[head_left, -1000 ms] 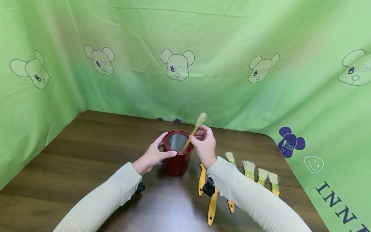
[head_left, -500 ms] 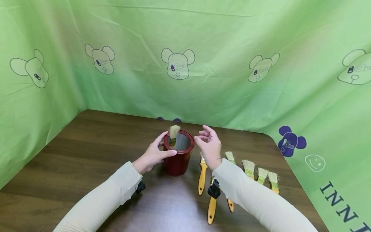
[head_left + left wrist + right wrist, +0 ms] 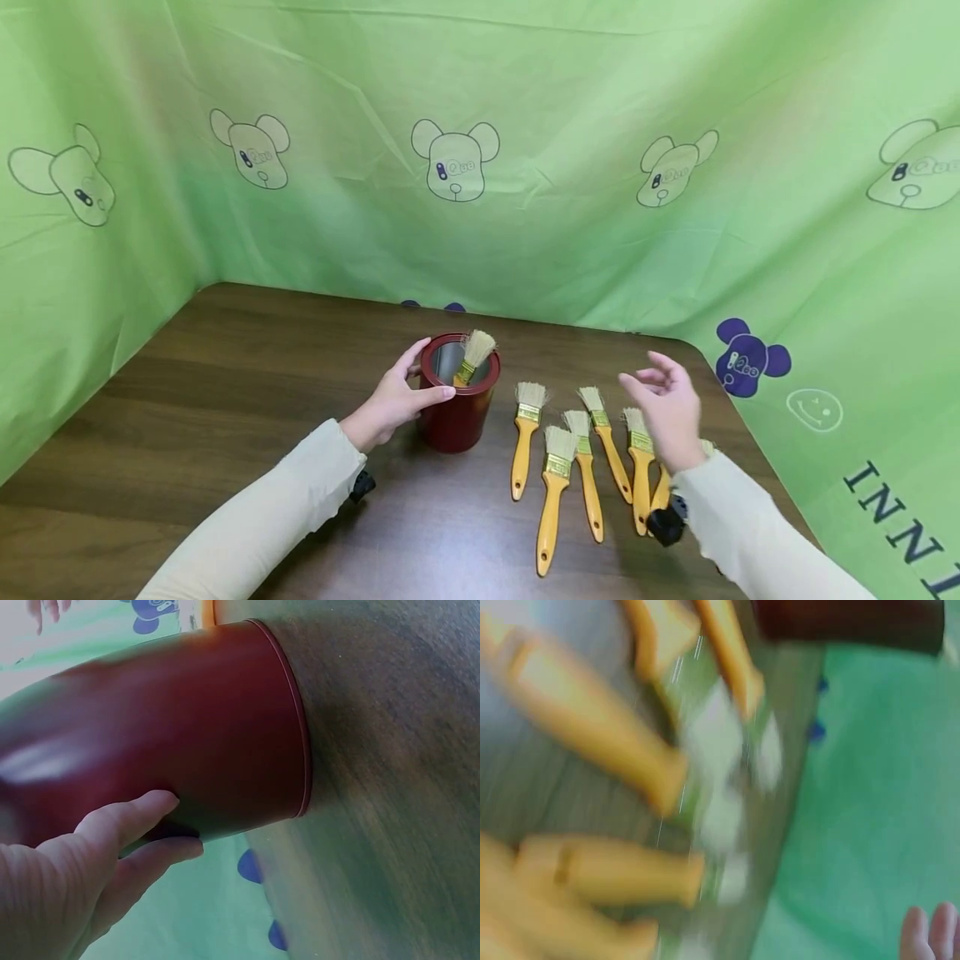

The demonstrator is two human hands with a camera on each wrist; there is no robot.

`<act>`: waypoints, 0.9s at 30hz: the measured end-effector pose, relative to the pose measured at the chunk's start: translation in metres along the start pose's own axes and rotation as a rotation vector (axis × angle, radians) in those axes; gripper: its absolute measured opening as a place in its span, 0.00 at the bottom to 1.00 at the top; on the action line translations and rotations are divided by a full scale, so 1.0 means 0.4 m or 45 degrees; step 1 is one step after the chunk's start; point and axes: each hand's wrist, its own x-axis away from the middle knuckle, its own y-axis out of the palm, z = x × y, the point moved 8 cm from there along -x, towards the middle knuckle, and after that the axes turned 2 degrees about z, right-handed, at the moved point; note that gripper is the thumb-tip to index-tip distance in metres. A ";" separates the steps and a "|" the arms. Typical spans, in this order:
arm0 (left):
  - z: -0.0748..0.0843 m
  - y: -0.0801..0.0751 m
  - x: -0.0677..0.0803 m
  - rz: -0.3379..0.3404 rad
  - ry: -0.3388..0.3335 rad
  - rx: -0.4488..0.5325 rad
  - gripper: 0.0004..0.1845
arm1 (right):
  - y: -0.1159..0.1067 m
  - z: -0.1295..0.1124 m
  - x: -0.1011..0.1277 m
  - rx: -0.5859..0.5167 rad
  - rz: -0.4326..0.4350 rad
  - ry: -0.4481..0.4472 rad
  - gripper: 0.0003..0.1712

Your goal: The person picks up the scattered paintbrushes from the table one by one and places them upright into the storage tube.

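Left fingers (image 3: 420,379) clasp red pot (image 3: 457,417) — upright.

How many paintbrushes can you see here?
7, perhaps more hidden. One stands bristles-up in the red cup: brush. Five lie in a row on the table. One peeks from under the right hand.

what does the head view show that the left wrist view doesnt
Only the head view shows the brush standing bristles-up in the red cup, the row of yellow-handled brushes lying on the table, and the right hand open above them. Only the left wrist view shows the cup's base rim on the wood and the fingers close up against its wall. Both show the left hand holding the red cup.
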 end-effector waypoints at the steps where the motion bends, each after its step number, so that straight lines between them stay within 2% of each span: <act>1: 0.001 -0.001 0.001 0.001 0.002 0.000 0.44 | -0.023 0.008 -0.008 0.048 -0.023 0.003 0.37; 6: 0.006 -0.009 0.007 0.017 0.013 -0.009 0.44 | -0.114 0.073 -0.055 0.279 -0.260 0.049 0.47; 9: 0.007 -0.011 0.009 0.017 0.021 -0.007 0.44 | -0.155 0.119 -0.070 0.412 -0.378 0.066 0.49; 15: 0.011 -0.010 0.007 0.006 0.031 -0.009 0.44 | -0.215 0.196 -0.075 0.526 -0.432 0.088 0.51; 19: 0.011 -0.009 0.004 0.003 0.034 -0.015 0.44 | -0.219 0.272 -0.056 0.465 -0.534 0.273 0.52; 23: 0.012 -0.009 0.002 0.005 0.039 -0.017 0.44 | -0.211 0.340 -0.024 0.404 -0.621 0.561 0.54; 27: 0.016 -0.010 0.000 0.014 0.051 -0.012 0.44 | -0.210 0.369 -0.012 0.472 -0.673 0.657 0.53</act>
